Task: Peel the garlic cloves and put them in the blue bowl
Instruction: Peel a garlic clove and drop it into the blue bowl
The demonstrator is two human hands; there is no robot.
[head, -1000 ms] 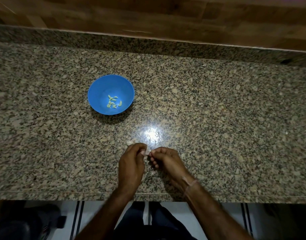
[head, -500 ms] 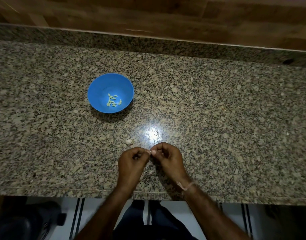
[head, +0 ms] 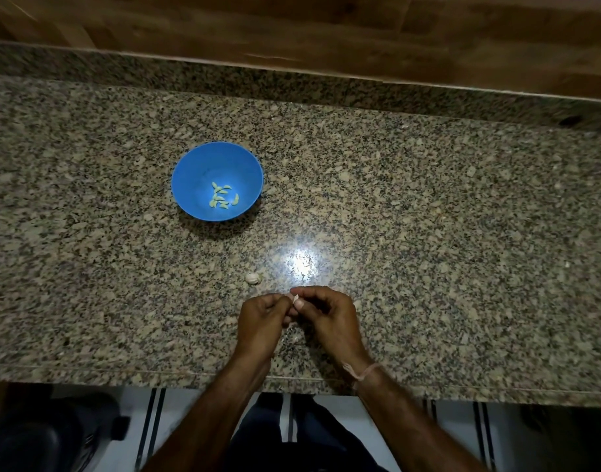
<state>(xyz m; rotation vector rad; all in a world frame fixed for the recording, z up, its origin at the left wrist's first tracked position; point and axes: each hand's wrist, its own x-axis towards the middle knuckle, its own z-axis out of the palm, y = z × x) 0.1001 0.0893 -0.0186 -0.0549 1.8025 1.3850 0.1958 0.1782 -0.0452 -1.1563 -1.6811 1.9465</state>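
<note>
Mid-peel
I see left hand (head: 261, 321) and right hand (head: 329, 315) pinching one garlic clove (head: 295, 299); slick skin could shoot it off the counter (head: 428, 233).

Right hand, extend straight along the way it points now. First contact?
The left hand: the right hand points up-left, and both pinch one garlic clove. Past that, the line looks to head for the blue bowl, though depth is unclear.

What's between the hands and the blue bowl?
A small loose garlic clove lies on the granite counter, nearer the left hand and right hand than the blue bowl, seen in the head view.
</note>
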